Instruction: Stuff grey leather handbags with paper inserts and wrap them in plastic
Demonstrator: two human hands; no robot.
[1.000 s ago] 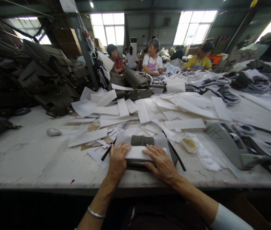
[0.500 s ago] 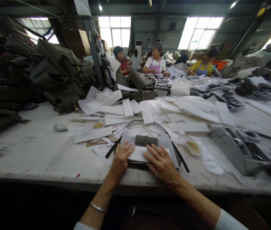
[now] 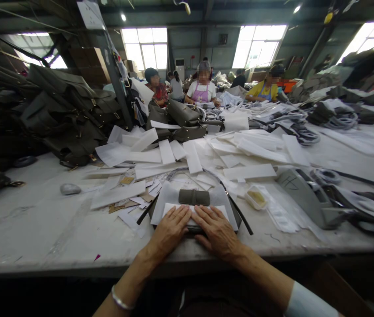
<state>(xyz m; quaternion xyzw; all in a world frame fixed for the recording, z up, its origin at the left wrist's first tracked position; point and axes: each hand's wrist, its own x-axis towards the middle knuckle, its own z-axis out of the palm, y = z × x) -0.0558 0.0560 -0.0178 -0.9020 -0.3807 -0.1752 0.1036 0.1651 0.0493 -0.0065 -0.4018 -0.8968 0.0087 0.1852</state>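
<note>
Left hand: the left hand [image 3: 171, 226] is laid palm down, its fingers extended and held close together; nothing is seen gripped, and the foam strip [image 3: 168, 208] is covered by the fingertips.
Right hand: the right hand [image 3: 218, 231] is laid on the same strip, its fingers straight and slightly spread; nothing is seen clasped. Whether the index fingers are touching cannot be told.
Bag: the dark bag [image 3: 238, 210] is laid at the table's near edge, in front of the body, partly hidden by the hands.
Sheet: the bag is largely covered by a white sheet [image 3: 221, 197], on which the strip is laid crosswise.
Tab: a dark tab [image 3: 194, 197] is seen just beyond the fingertips.
Handle: a wrapped handle [image 3: 220, 182] is arched over the table beyond the tab.
Table: the white table [image 3: 35, 220] is strewn with loose foam [image 3: 262, 150] beyond the bag and paper scraps [image 3: 130, 204] to its left.
Right side: a dish [image 3: 256, 199] with something yellowish is set near the bag, and a marked grey dispenser [image 3: 302, 193] is placed farther right.
Far left: dark bags [image 3: 64, 114] are heaped high.
Wrist: a bangle [image 3: 120, 299] is worn on the left.
</note>
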